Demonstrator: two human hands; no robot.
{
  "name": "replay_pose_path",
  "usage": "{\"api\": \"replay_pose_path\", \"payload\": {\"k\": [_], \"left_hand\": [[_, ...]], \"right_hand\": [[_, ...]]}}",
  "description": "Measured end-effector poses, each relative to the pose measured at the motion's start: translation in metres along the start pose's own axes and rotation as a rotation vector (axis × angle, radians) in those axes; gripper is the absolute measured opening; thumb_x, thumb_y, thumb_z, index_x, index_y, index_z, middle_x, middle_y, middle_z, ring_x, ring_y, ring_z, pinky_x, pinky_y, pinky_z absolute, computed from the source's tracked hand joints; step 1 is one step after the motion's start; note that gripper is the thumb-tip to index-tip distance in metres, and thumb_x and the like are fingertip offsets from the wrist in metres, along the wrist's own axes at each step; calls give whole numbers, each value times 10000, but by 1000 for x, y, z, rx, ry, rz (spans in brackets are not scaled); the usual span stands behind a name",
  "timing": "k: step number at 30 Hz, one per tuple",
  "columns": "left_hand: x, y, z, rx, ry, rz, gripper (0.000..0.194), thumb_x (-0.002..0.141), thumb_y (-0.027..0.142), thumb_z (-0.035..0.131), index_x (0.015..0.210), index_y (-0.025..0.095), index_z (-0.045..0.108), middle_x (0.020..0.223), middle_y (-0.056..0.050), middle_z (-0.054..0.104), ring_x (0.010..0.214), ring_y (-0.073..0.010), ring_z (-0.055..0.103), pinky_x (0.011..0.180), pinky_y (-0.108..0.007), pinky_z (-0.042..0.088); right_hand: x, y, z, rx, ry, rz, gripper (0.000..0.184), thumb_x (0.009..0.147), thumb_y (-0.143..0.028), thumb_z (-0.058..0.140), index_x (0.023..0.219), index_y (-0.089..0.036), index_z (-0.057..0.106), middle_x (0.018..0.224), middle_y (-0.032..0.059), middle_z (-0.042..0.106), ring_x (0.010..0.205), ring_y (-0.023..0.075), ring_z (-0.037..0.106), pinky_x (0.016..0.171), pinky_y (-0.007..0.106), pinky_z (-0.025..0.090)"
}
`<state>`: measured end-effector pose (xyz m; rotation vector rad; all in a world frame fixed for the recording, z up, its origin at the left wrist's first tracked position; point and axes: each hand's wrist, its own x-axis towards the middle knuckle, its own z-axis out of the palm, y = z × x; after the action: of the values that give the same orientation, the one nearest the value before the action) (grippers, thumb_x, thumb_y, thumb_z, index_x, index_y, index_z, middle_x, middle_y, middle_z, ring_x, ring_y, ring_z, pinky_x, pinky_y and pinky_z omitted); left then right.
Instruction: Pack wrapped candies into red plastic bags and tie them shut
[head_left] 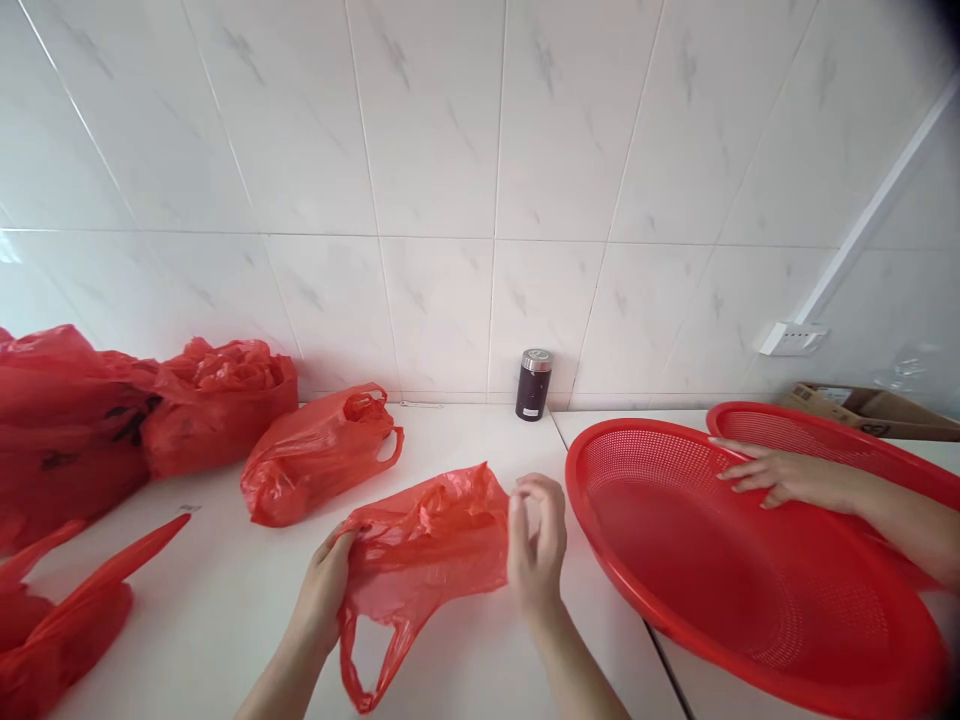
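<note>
A thin red plastic bag (427, 550) lies spread between my hands above the white table, its mouth loosely crumpled and one loop handle hanging toward me. My left hand (328, 585) grips the bag's left edge, thumb on top. Beside the right edge is my right hand (541, 545), its fingers curled and apart from the thumb. It touches or nearly touches the plastic, and nothing shows between its fingers. Just behind, a filled red bag (319, 450) lies on its side.
Several full red bags (221, 405) stand at left. A dark flask (534, 385) stands near the tiled wall. On the right, another person's hand (787, 475) rests on a large red plastic basket (600, 520). Behind are a second basket (795, 418) and a cardboard box (870, 410).
</note>
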<state>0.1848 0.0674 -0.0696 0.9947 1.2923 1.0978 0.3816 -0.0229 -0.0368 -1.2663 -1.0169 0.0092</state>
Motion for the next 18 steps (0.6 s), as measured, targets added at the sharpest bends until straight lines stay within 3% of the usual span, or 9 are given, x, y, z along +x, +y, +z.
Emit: {"api": "replay_pose_path", "payload": {"k": [2,4,6,8,10,13,15,18], "left_hand": [[-7,7,4,3,-47,-1,250,735,398,593,906,218,619,702,-7,686,586,-206,652,543,-291,509],[-15,15,10,12,-116,-1,264,726,421,627,908,229,626,762,-16,704,667,-226,669,613,-304,525],[-23,22,16,95,-284,16,271,724,435,652,904,235,625,782,-18,697,721,-240,667,655,-312,520],[-25,25,17,306,-439,96,236,740,424,641,887,243,605,698,11,644,667,-222,633,603,-287,479],[-17,21,10,599,-431,223,167,760,341,589,907,263,576,617,50,567,577,-182,571,543,-254,409],[13,11,-16,922,-158,345,274,709,199,507,958,302,558,694,48,581,557,-164,555,523,-252,362],[35,7,-33,930,-11,451,256,681,212,507,911,293,585,798,13,602,613,-183,579,554,-279,398],[47,11,-44,736,124,620,200,658,276,529,853,267,569,858,-34,592,703,-227,590,613,-335,469]], "right_hand": [[-12,-15,7,-64,-264,-288,144,889,-322,498,873,-259,626,1147,73,560,1111,269,510,941,456,417],[-14,-23,10,-236,-538,-438,147,874,-349,547,843,-280,673,1378,28,453,1296,324,363,1057,528,277],[-8,-17,13,-467,-725,-409,142,862,-357,580,843,-273,694,1409,31,447,1308,338,356,1071,546,227],[3,1,14,-674,-837,-288,126,857,-249,572,895,-250,692,1168,79,609,1109,275,540,982,462,350],[14,23,8,-793,-858,-181,255,843,-105,507,986,-237,672,909,59,638,855,194,610,803,330,431],[32,44,-12,-875,-712,-117,463,800,-8,447,1162,-249,605,921,50,592,754,156,591,624,249,400],[44,43,-27,-927,-607,-85,557,755,22,449,1217,-261,578,964,54,564,736,148,574,572,237,379],[61,20,-43,-842,-441,-108,620,729,46,408,1252,-253,552,1004,63,540,708,137,557,531,226,384]]}}
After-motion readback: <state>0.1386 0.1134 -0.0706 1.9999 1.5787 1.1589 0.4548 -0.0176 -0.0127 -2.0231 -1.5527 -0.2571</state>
